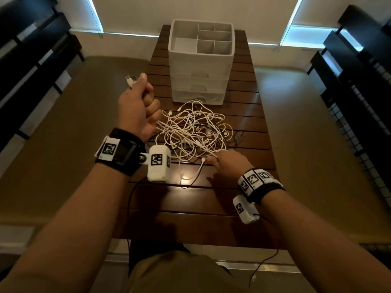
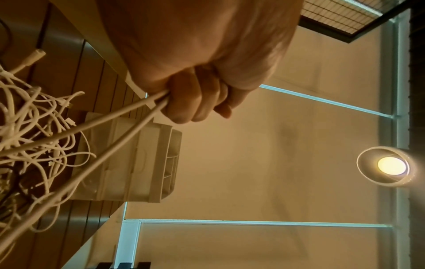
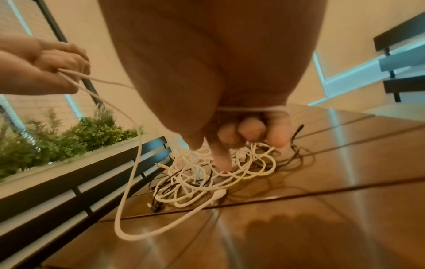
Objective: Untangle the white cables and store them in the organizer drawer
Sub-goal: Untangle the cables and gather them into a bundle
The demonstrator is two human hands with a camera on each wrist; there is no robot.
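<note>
Left hand (image 1: 135,106) raised over the table's left edge, fist clenched round white strands (image 2: 110,127) running down into the cable tangle (image 1: 190,132) on the slatted table (image 1: 249,127). Right hand (image 1: 228,161) down at the tangle's near edge, a strand caught across the fingers (image 3: 250,127). Light, floppy, snag-prone stuff — probably best taken near a plug end. Organizer (image 1: 201,60) just behind — top compartments look empty, drawers shut.

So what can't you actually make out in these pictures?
- Drawers of the organizer: head view too dim to tell whether any is open.
- Right hand: right wrist view is blurred, palm blocks its grip.
- Cable tangle: strands overlap, count unreadable.
- Left hand: fist hides the cable inside it.
</note>
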